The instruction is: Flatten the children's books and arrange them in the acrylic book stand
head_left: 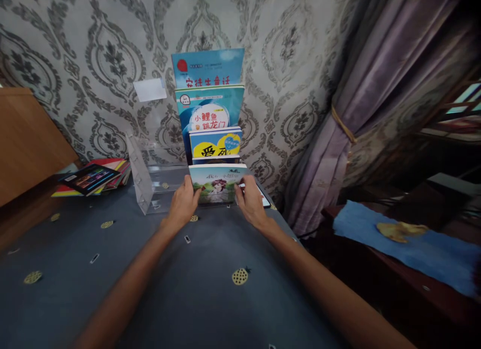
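Observation:
My left hand (pixel 185 197) grips the left edge of a book (pixel 218 186) with a green and pale-blue cover showing a figure in a hat. Its right edge is held by my right hand (pixel 250 198), thumb on the front cover. Behind it, several books rise in steps: a blue and yellow book (pixel 216 144), a teal book (pixel 210 106) and a taller blue book (pixel 208 68) at the back. A clear stepped display stand (pixel 141 176) shows to the left of the books. What supports the books' lower edges is hidden.
A pile of books (pixel 90 177) lies at the left near a wooden panel (pixel 30 138). Under everything is a dark blue pineapple-print cloth (pixel 169 289). A flat white-screened object (pixel 263 196) lies beside my right hand. Purple curtains (pixel 319 153) and a blue cloth (pixel 376 238) are at the right.

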